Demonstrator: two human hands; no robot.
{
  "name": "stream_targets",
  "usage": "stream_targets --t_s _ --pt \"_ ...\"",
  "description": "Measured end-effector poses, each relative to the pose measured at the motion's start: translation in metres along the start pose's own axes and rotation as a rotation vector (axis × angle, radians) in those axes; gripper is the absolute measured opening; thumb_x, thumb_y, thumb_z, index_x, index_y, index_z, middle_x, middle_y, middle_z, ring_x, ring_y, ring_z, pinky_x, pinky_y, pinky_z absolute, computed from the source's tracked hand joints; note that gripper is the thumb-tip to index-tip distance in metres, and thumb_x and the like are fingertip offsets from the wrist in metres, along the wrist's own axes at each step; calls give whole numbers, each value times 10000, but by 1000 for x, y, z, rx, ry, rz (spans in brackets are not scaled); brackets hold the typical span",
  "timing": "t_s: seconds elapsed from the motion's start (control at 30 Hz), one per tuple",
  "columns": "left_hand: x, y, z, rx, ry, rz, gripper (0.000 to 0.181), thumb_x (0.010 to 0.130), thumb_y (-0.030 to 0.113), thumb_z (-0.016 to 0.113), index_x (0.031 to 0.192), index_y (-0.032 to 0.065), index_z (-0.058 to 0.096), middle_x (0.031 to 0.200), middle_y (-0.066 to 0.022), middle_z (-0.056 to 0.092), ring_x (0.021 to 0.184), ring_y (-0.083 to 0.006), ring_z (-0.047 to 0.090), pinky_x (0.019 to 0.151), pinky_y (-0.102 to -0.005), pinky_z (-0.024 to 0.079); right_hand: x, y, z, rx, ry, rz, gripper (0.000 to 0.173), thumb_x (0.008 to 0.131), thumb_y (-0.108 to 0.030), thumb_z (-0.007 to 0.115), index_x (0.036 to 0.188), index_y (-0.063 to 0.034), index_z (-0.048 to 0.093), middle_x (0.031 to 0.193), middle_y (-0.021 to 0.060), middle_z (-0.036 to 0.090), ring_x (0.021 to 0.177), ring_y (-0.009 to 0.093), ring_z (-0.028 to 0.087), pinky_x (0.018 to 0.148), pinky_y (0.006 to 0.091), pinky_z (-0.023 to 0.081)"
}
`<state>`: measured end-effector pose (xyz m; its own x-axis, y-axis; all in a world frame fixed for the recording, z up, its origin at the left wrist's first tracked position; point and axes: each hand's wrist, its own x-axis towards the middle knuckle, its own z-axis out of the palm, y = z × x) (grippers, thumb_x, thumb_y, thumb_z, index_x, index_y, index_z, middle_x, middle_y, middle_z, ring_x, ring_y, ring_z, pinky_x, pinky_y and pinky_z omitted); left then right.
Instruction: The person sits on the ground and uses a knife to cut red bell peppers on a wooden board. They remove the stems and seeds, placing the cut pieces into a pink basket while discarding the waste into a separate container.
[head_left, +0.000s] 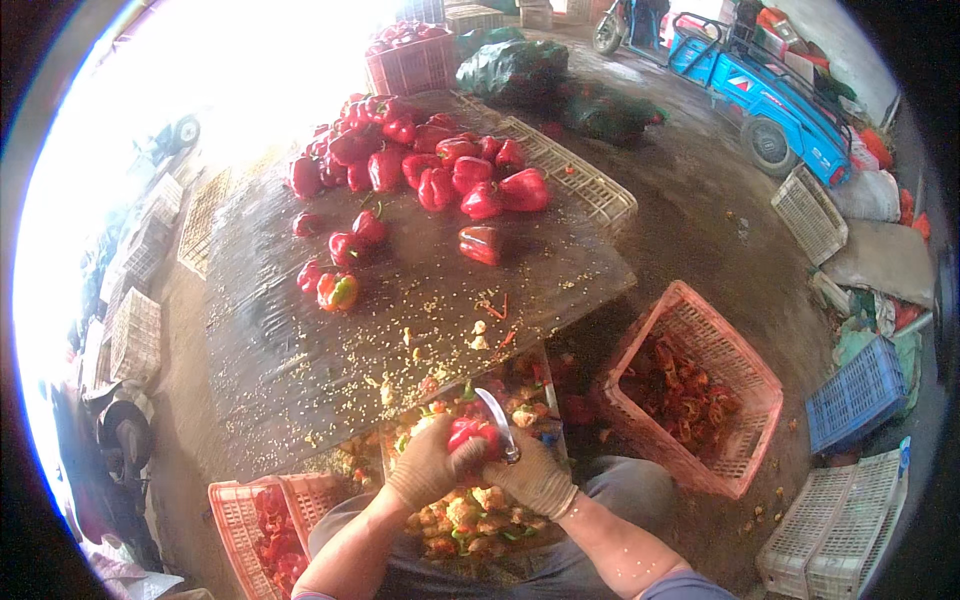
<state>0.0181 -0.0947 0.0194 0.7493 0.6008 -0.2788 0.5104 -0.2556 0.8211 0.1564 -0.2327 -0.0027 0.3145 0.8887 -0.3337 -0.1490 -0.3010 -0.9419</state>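
Observation:
Both my hands wear gloves and meet just below the table's near edge. My left hand (431, 461) is wrapped around a red bell pepper (474, 435). My right hand (532, 472) grips a knife with a curved blade (495, 412), which points up and away beside the pepper. The knife's handle is mostly hidden in my fingers. Under my hands, between my knees, is a container heaped with pepper cores and seeds (469, 514). On the dark tabletop (420, 277) before me lie scattered seeds, a pile of red bell peppers (420, 157) and an orange-green pepper (337, 291).
An orange crate (694, 382) with pepper pieces stands at right; another crate (225, 517) holding red peppers is at left. A blue crate (855, 394) and white crates (832, 525) line the right side. Farther back are green mesh sacks (514, 71) and a blue cargo tricycle (765, 97).

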Motion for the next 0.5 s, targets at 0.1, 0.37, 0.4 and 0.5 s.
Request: stream_targets --t_s 0.1,0.37,0.4,0.5 --pt "-12 14 -1 -173 53 9 405 884 323 802 1096 24 628 881 -50 690 770 -123 668 668 -318 560 -2 -18 1 -42 -19 -30 563 795 -123 781 1317 -39 589 1052 99 706 954 190 668 896 341 535" --pt "4 -16 -9 -486 -123 67 349 982 375 696 1027 29 678 805 -2 682 723 -85 623 634 -277 511 2 -19 0 75 -24 -34 317 797 -82 751 1093 -38 647 906 2 667 828 103 619 773 295 537" --pt "4 -24 -8 -530 -127 78 383 988 411 679 1020 30 680 803 -7 681 738 -83 622 650 -283 513 1 -25 3 97 -34 -22 293 803 -79 747 1078 -40 653 895 4 671 815 109 627 759 295 540" --pt "9 -39 -8 -689 -252 -38 486 997 518 630 1039 37 688 842 -18 687 796 -106 632 720 -299 517 -6 -38 -2 177 -76 180 175 861 -98 732 1018 -47 674 848 21 689 730 116 658 662 281 546"
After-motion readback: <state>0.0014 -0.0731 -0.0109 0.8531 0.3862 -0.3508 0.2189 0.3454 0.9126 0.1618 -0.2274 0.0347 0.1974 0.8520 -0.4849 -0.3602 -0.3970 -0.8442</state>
